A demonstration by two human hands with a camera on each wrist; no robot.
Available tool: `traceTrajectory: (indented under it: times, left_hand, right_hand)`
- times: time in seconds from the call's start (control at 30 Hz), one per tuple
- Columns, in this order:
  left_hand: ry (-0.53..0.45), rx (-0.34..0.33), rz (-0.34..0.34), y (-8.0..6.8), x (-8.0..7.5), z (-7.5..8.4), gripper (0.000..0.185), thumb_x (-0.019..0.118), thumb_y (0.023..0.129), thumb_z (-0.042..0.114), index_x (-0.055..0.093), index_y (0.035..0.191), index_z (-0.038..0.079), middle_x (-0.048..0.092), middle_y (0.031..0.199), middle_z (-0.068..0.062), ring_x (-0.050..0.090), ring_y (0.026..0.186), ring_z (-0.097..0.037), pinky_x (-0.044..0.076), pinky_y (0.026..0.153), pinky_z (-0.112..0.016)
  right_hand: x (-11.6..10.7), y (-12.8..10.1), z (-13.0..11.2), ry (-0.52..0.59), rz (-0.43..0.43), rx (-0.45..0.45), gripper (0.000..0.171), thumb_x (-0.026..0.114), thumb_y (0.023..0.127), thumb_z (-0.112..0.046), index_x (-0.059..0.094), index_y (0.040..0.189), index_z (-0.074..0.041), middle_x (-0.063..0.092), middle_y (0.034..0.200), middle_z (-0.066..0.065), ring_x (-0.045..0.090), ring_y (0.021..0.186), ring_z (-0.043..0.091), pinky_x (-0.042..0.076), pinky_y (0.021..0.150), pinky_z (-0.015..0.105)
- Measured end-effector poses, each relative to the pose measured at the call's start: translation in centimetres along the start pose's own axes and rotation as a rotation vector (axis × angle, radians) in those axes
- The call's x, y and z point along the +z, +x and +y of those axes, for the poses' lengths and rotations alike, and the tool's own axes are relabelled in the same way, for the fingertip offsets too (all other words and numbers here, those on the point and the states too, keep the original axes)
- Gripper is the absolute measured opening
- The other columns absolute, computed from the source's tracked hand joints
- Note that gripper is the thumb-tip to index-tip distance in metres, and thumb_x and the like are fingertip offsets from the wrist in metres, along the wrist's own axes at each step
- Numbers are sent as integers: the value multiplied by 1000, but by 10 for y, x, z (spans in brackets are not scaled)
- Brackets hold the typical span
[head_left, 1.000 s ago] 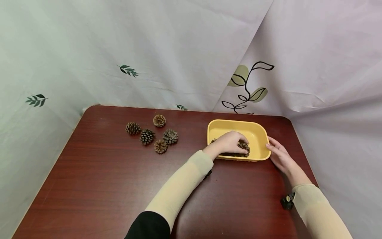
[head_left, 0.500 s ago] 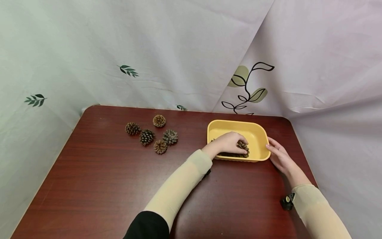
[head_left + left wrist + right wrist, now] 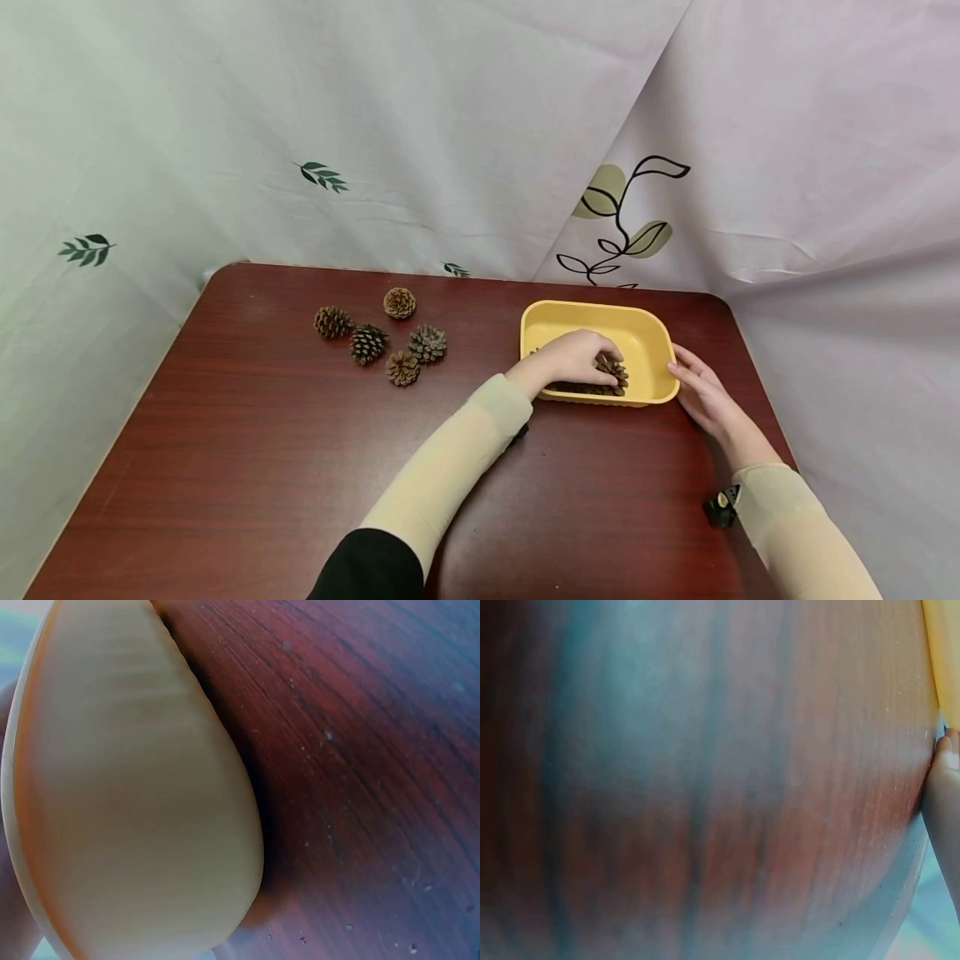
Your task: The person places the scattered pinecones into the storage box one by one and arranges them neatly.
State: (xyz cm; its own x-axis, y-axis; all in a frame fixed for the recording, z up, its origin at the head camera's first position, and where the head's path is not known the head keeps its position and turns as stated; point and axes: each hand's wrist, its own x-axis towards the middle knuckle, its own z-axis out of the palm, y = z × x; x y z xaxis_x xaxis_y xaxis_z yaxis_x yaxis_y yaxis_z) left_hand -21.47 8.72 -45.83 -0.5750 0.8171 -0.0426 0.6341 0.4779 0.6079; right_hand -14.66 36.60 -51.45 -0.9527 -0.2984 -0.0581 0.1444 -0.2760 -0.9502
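In the head view a yellow plastic tub (image 3: 643,343) stands at the table's back right. My left hand (image 3: 576,357) reaches in over its near left side, fingers and thumb curled around a brown pine cone (image 3: 617,377). More cones lie beneath that hand, mostly hidden by it. At the tub's right end my right hand (image 3: 705,398) holds the wall, thumb at the rim and fingers along the outside. The left wrist view is filled by the tub's outer wall (image 3: 142,787) close up. Part of the right hand (image 3: 946,795) shows at the right wrist view's edge, against the tub.
Several loose pine cones (image 3: 368,344) sit in a cluster on the dark red wooden table (image 3: 247,450), left of the tub. A pale cloth with leaf prints (image 3: 450,150) hangs right behind the table's back edge and along its sides.
My left fingers have shifted very slightly left inside the tub, and a little more of the pine cone shows beside them. The right hand and the tub stay in place.
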Motion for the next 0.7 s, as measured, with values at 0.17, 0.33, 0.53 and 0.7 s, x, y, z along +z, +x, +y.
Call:
traceTrajectory:
  times: [0.17,0.33,0.53,0.7]
  left_hand:
    - [13,2,-6,0,0,0,35,77,98,31,76,129,14,77,128,3,69,121,-9,49,108,-14]
    - [25,0,-13,0,1,-1,35,75,100,33,75,130,15,76,130,3,68,121,-9,50,108,-15]
    - [15,3,-6,-1,1,-2,36,74,100,32,74,132,14,75,132,2,68,124,-10,49,109,-17]
    - [5,4,7,-4,-3,-2,39,73,101,31,72,136,13,73,137,0,66,129,-12,49,112,-18]
  right_hand:
    - [0,1,1,15,-8,-7,44,35,111,2,62,135,-22,71,131,-10,67,117,2,56,96,16]
    - [1,1,1,26,-18,-11,45,34,112,3,62,136,-21,71,131,-9,68,118,3,56,97,17]
    - [1,1,1,18,-13,-11,45,34,112,2,63,136,-22,71,131,-10,67,118,2,56,97,16]
    - [1,0,1,22,-12,-14,46,34,112,3,63,136,-22,71,131,-10,67,118,2,56,96,16]
